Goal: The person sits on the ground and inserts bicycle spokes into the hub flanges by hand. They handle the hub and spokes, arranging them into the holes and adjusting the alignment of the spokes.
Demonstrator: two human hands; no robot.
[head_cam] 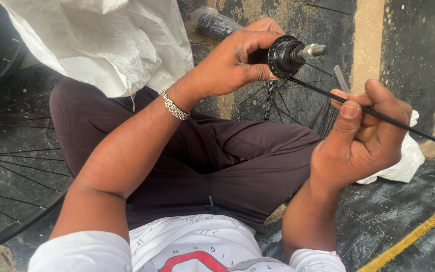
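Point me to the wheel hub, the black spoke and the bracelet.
wheel hub [284, 56], head view, on its black flange.
black spoke [314, 87], head view, on the bare shaft between the hands.
bracelet [173, 105], head view, on its metal links.

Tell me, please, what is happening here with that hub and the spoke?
A person sits on the ground working on bicycle wheel parts. The left hand grips a black wheel hub with a silver axle end, holding it up over the lap. The right hand pinches a thin black spoke, whose far end meets the hub's flange. A spoked wheel lies at the left, and a white plastic bag sits above the knee.
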